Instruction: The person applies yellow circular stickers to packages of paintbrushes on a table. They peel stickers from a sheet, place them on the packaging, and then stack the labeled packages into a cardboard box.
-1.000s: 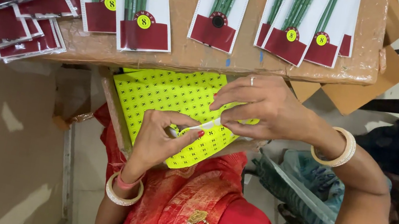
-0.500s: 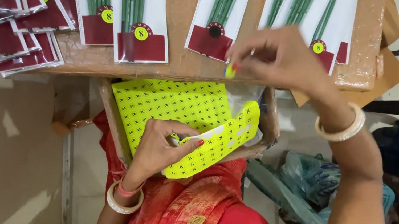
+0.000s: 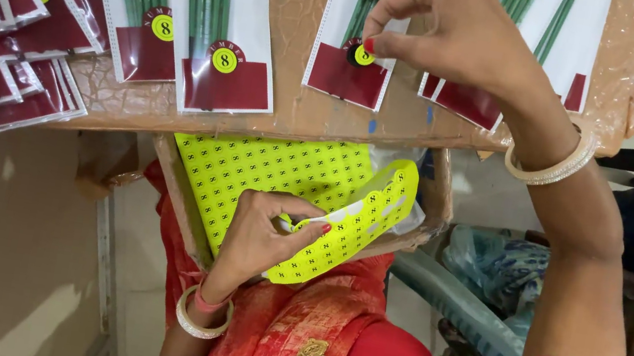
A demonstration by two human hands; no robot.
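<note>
The right hand (image 3: 445,28) pinches a round yellow sticker (image 3: 364,55) onto a packet (image 3: 353,47) mid-board (image 3: 285,113). The left hand (image 3: 265,234) grips the sticker sheet (image 3: 283,177) below the board's near edge. Left packets (image 3: 222,25) are labelled; right ones (image 3: 559,38) are unclear.

Your right hand (image 3: 453,33) covers the top of the white-and-maroon card of green sticks (image 3: 351,59) beneath it; cards left of that one are cut off by the frame's edge.
</note>
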